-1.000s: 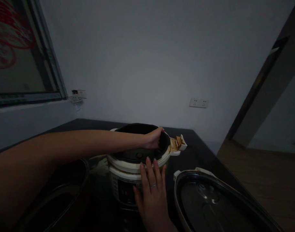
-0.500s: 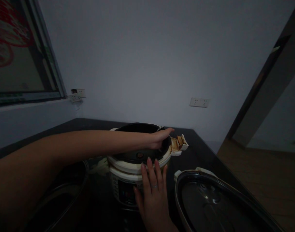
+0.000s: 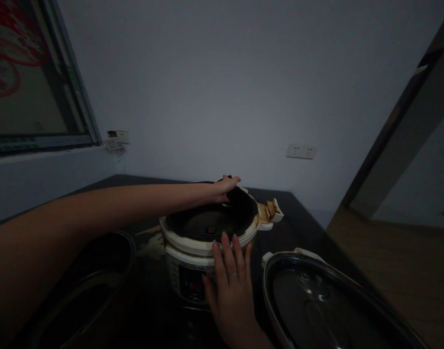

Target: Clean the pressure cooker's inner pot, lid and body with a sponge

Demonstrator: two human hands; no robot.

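Observation:
A white electric cooker with a dark inside stands open on a black counter. My left hand reaches across it and rests on its far rim, fingers curled over the edge. My right hand lies flat against the cooker's front side, fingers together and stretched upward, a ring on one finger. A stained hinge piece sticks out at the cooker's right.
The cooker's lid lies inside up at the right front. A dark round pot sits at the left front. Wall sockets are behind, a window at left, a doorway and wooden floor at right.
My left hand has moved from the cooker's right inner edge up and back to the far rim. My right hand stays on the front.

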